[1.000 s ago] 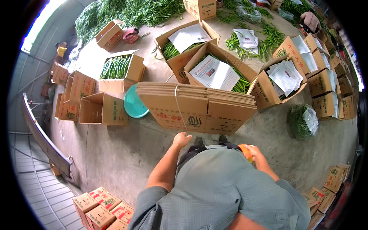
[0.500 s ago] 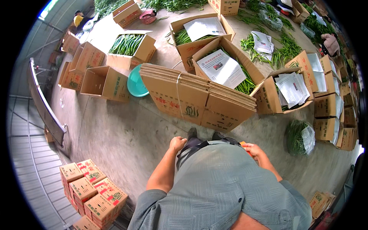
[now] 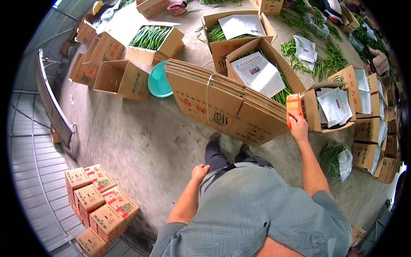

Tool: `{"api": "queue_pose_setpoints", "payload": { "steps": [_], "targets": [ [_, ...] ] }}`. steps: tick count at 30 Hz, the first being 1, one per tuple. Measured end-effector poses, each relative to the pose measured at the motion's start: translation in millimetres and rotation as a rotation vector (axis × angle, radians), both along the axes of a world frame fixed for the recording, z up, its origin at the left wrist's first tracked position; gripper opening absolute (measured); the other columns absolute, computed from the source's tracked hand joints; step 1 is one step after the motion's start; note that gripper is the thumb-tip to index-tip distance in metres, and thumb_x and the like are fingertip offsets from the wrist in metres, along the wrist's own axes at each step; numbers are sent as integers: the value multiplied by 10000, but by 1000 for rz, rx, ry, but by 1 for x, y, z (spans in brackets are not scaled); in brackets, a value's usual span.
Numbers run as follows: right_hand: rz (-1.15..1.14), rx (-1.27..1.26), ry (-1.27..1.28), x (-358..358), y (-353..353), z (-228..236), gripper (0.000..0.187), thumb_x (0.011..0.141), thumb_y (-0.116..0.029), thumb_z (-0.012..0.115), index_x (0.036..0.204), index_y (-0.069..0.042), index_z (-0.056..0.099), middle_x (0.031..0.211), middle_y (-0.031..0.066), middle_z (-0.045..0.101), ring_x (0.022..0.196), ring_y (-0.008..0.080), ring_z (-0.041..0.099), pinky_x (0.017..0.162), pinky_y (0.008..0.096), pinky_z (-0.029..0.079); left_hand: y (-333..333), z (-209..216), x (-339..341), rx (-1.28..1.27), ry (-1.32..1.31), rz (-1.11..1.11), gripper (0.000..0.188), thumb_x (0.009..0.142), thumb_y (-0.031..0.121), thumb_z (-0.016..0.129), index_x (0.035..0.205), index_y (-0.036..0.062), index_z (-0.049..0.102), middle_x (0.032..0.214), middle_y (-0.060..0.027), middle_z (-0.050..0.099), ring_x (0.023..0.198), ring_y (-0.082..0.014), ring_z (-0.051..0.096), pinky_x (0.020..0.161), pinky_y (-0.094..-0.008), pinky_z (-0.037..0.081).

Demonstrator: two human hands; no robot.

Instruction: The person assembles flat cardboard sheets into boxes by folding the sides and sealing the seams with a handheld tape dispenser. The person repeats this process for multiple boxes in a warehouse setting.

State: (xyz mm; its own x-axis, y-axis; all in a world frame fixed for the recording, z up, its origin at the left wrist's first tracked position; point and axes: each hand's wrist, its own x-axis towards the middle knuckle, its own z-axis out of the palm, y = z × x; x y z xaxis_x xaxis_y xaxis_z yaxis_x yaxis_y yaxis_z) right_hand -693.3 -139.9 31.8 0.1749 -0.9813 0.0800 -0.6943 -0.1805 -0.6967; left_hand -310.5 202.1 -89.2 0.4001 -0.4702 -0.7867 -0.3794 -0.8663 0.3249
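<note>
My right hand (image 3: pixel 298 127) is closed around an orange tape dispenser (image 3: pixel 293 105), held up at the right end of a stack of flattened cardboard boxes (image 3: pixel 222 105). A pale strap runs round that stack, which stands on edge before my feet. Low by my left thigh, my left hand (image 3: pixel 200 172) is curled into a loose fist with nothing visible in it. Behind the stack, an open carton (image 3: pixel 295 77) holds long green peppers partly covered by a printed paper sheet (image 3: pixel 257 74). Whether the dispenser touches the cardboard, I cannot tell.
A teal basin (image 3: pixel 159 81) and empty open cartons (image 3: pixel 122 81) stand to the left. At right are a paper-topped carton (image 3: pixel 314 118), a plastic bag of greens (image 3: pixel 334 160) and rows of cartons (image 3: pixel 365 129). Bundled flat boxes (image 3: pixel 102 205) lie at lower left.
My right hand has risen forward from my waist, bringing the orange tape dispenser to the stack's right end. My left hand stays low by my thigh. The whole view has shifted slightly.
</note>
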Motion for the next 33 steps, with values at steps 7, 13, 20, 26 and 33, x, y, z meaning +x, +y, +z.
{"api": "queue_pose_setpoints", "payload": {
  "steps": [7,13,20,26,33],
  "targets": [
    [-53,-114,283,71,-84,-67,262,946,-162,621,1186,-175,728,995,164,626,885,383,633,814,454,525,-74,21,47,-98,54,-185,410,896,386,668,1126,56,746,1091,-209,738,1091,-350,690,958,-424,522],
    [-161,-222,655,103,-145,-146,255,952,-201,616,1175,-264,724,978,153,616,867,386,646,777,499,522,-189,29,107,-229,55,-391,394,921,369,642,1125,41,724,1027,-233,729,1039,-381,694,903,-453,535],
    [-273,245,471,158,-117,-155,230,944,-314,608,1119,-258,748,1015,162,688,958,361,679,828,456,554,-279,32,170,-446,80,-277,396,922,278,688,1180,-22,686,1090,-235,729,1059,-345,712,911,-395,553],
    [-295,284,443,155,-42,-147,196,921,-292,626,1072,-244,740,970,144,661,900,372,674,789,481,556,-285,54,148,-462,54,-375,295,922,234,686,1118,15,709,1013,-212,734,958,-345,723,853,-406,559],
    [-311,195,382,176,33,-119,164,871,-190,668,1027,-207,716,954,120,594,832,354,656,713,476,544,-276,85,102,-540,112,-448,122,885,124,711,953,23,717,880,-182,715,786,-345,706,712,-402,550]
  ]
}}
